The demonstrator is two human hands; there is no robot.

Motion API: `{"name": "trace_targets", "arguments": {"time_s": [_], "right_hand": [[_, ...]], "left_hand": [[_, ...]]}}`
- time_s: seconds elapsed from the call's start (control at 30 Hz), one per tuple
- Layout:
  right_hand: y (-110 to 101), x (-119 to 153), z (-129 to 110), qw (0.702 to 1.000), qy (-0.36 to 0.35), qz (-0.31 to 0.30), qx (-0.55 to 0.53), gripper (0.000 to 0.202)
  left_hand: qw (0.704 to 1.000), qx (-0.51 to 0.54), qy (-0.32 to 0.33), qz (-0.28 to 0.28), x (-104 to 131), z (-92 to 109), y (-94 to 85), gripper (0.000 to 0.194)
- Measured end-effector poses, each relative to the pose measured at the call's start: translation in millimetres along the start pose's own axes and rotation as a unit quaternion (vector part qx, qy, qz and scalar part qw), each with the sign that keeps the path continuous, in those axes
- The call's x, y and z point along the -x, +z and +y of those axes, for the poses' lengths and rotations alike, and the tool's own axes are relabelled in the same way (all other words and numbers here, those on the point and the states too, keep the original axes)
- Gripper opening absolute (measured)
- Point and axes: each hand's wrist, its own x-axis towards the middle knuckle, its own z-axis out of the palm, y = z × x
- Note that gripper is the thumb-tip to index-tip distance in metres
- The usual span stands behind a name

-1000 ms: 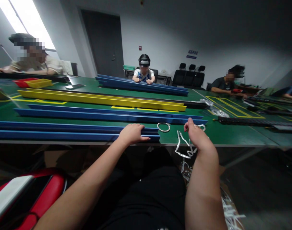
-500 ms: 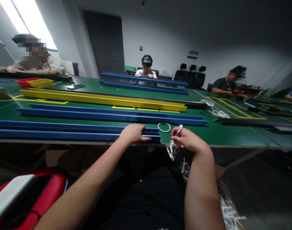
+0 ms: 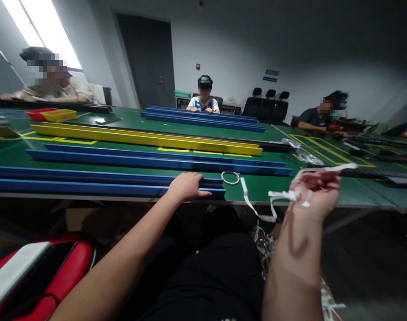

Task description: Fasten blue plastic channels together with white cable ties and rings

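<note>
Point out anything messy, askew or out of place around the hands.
A tangle of white strips lies heaped below the table edge beside the right forearm. The right hand grips more white strip, trailing loosely off the table.
</note>
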Motion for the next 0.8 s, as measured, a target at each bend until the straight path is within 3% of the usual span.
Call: {"name": "trace_targets", "arguments": {"time_s": [0.13,0.27,0.43,0.53,0.63,0.73,0.8], "right_hand": [[-5.7,-4.5,10.4,0.996,-0.073,-0.019,-0.056,0.021],[-7.8,-2.8,3.4,0.988,-0.112,-0.091,0.062,0.033],[-5.9,0.6,6.0,0.943,-0.245,-0.068,0.216,0.026],[-3.6,4.6,11.7,0.930,-0.268,-0.069,0.243,0.017],[-0.5,7.3,10.8,0.947,-0.233,-0.042,0.216,0.008],[2.2,8.7,1.5,0.964,-0.239,-0.028,0.117,0.004],[2.6,10.9,-7.4,0.956,-0.283,-0.024,0.070,0.019]], "left_hand": [[1.000,-0.005,0.012,0.008,0.0,-1.1,1.0,0.075],[1.000,-0.006,0.018,0.011,-0.1,-1.8,1.5,0.076],[1.000,-0.003,0.006,0.001,0.1,-0.3,-0.2,0.075],[1.000,-0.002,0.007,0.003,0.4,-0.1,-0.3,0.075],[1.000,-0.001,0.009,0.007,0.3,-0.7,0.7,0.074],[1.000,-0.002,0.010,0.009,0.0,-1.6,1.6,0.074],[1.000,-0.003,0.014,0.010,0.0,-2.0,1.8,0.075]]}}
